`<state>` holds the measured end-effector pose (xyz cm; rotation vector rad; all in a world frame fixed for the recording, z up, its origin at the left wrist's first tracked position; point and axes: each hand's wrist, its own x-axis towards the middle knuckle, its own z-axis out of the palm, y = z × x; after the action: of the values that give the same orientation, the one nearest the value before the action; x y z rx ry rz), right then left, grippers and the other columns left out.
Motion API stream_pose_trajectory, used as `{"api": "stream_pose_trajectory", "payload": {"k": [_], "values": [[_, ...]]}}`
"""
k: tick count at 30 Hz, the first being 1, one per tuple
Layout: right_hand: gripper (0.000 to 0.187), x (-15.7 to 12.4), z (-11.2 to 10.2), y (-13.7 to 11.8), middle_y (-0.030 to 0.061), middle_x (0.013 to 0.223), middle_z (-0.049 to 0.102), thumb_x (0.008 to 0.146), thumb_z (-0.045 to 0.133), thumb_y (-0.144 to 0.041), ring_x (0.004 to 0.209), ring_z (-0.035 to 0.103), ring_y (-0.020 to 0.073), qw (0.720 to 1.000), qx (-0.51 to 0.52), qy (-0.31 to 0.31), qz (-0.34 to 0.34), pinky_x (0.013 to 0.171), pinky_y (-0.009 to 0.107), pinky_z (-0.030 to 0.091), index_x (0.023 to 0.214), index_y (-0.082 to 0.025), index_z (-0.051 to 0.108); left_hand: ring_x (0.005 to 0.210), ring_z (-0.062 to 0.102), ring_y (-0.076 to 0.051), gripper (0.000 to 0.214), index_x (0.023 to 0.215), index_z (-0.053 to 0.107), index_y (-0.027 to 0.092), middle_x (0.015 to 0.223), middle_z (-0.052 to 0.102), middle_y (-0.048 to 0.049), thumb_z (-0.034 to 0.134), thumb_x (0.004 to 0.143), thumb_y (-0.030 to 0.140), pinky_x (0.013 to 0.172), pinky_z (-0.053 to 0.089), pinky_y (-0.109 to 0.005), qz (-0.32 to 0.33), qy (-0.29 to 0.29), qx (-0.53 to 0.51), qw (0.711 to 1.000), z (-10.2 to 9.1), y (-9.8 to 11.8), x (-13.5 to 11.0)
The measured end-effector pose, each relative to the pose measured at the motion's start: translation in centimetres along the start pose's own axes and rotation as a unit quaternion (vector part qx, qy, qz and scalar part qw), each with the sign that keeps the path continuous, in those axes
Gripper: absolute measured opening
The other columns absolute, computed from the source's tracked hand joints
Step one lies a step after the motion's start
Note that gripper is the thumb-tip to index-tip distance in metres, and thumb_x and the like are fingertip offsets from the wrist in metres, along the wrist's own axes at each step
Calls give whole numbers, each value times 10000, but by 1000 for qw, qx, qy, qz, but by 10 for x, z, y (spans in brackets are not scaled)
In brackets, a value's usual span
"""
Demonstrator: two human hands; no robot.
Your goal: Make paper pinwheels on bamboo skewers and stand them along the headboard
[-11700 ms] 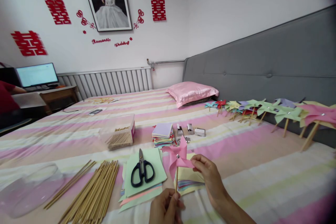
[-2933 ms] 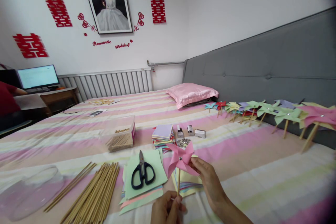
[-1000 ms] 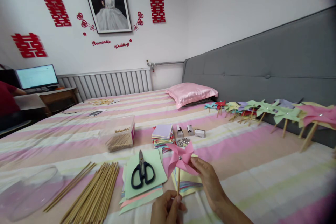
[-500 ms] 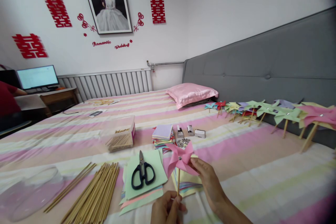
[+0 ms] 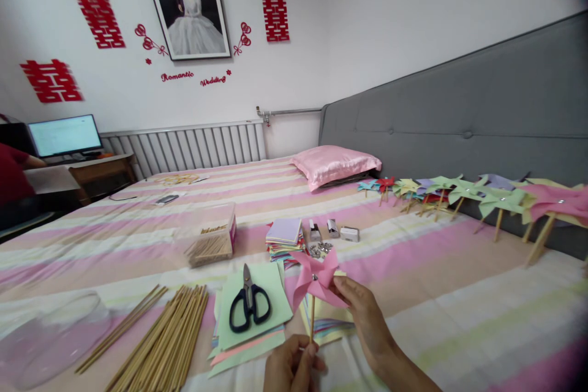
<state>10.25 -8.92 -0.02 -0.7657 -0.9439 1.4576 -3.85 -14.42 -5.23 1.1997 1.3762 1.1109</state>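
A pink paper pinwheel [image 5: 316,275] on a thin wooden stick stands upright in front of me, a silver pin at its centre. My left hand [image 5: 294,364] pinches the lower end of the stick. My right hand [image 5: 367,318] has its thumb and fingers closed on the right blade of the pinwheel. Behind the pinwheel lie a stack of coloured paper sheets [image 5: 337,321] and a small heap of silver pins [image 5: 320,249]. To the left, dark-handled scissors [image 5: 249,300] rest on green paper [image 5: 271,318].
Bundled wooden sticks [image 5: 169,337] lie at the front left beside a clear plastic lid [image 5: 64,337]. A clear box of sticks [image 5: 214,242], small square papers [image 5: 285,233] and little boxes [image 5: 350,233] sit farther back. Finished pinwheels [image 5: 500,201] lean along the headboard [image 5: 505,110]. A person's red sleeve [image 5: 13,165] shows far left.
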Motion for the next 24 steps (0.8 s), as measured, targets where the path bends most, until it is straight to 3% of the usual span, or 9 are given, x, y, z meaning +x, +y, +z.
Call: {"api": "stream_pose_trajectory", "payload": {"k": [24], "values": [[287, 0, 0, 1, 14, 680, 644, 716, 608, -430, 677, 558, 189, 1000, 0, 2, -3, 692, 295, 423, 738, -147, 654, 283, 448, -62, 491, 691, 552, 147, 574, 656, -46, 507, 648, 634, 318, 253, -176, 3, 3, 5, 1000, 0, -3, 1]]}}
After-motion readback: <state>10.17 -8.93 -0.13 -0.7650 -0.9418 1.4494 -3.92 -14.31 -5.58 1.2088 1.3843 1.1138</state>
